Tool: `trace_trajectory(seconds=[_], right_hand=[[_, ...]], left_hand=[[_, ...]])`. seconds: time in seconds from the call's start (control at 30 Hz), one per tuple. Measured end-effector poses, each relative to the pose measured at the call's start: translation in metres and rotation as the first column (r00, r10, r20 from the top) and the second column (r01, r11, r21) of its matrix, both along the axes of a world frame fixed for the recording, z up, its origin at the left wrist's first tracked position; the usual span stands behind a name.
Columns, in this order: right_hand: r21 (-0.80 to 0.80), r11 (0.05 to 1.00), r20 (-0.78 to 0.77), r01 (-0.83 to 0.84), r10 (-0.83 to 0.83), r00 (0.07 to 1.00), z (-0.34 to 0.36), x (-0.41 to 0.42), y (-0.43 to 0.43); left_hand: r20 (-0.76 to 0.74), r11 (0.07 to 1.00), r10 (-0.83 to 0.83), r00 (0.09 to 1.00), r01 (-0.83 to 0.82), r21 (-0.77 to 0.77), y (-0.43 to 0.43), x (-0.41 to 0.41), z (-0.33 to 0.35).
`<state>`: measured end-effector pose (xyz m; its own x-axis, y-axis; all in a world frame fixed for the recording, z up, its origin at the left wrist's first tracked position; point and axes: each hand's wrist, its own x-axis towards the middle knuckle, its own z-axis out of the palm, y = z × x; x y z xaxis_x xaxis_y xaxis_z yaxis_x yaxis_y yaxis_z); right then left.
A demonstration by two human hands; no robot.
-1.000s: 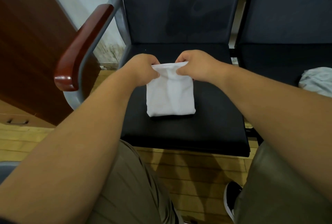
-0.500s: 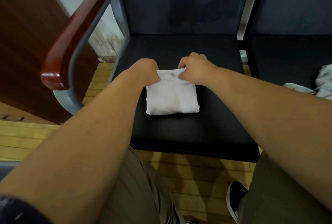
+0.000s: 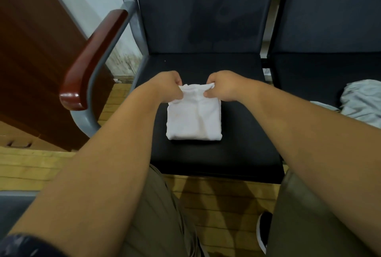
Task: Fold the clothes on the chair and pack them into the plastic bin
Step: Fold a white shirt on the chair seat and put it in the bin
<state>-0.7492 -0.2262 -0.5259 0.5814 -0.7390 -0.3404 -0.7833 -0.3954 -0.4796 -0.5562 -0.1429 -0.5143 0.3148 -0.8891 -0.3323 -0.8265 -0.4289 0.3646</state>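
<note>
Since half a second ago your hands have raised the far edge of the cloth [image 3: 193,120] slightly off the chair [image 3: 237,153]; the bundle itself has stayed in the middle of the seat. Your left hand [image 3: 169,85] pinches the far left corner and your right hand [image 3: 222,85] pinches the far right corner, fingers curled over the hem. I can't tell whether you hold only the top layer or the whole stack there.

As for progress, this piece looks nearly finished: it is already a small, square-edged packet, perhaps one fold or a tidy-up away from done. It is not packed yet, and the bin is out of view. A grey garment [image 3: 362,102] lies crumpled on the next seat [image 3: 309,67], unfolded, so at least that one is left.
</note>
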Motion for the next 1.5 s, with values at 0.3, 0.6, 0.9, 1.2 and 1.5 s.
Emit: trace_trajectory(seconds=[0.3,0.6,0.9,1.2,1.5], right_hand=[[-0.050,0.997,0.290,0.060,-0.043,0.956,0.068,-0.034,0.063],[-0.156,0.988,0.360,-0.017,0.072,0.930,0.122,0.022,0.138],[-0.133,0.938,0.248,-0.321,0.345,0.905,0.114,0.134,0.221],[-0.076,0.737,-0.069,-0.671,0.668,0.741,0.059,0.246,0.319],[0.175,0.692,-0.201,-0.701,0.722,0.662,-0.028,0.300,0.387]], left_hand=[[-0.161,0.966,0.061,0.985,-0.099,-0.238,0.078,-0.006,0.061],[-0.027,0.904,0.120,0.992,-0.120,-0.411,0.181,0.020,0.104],[-0.101,0.856,0.378,0.920,-0.389,-0.341,0.315,0.080,0.098],[-0.211,0.746,0.597,0.774,-0.632,-0.210,0.447,0.122,0.027],[-0.413,0.628,0.706,0.575,-0.778,-0.011,0.515,0.123,-0.084]])
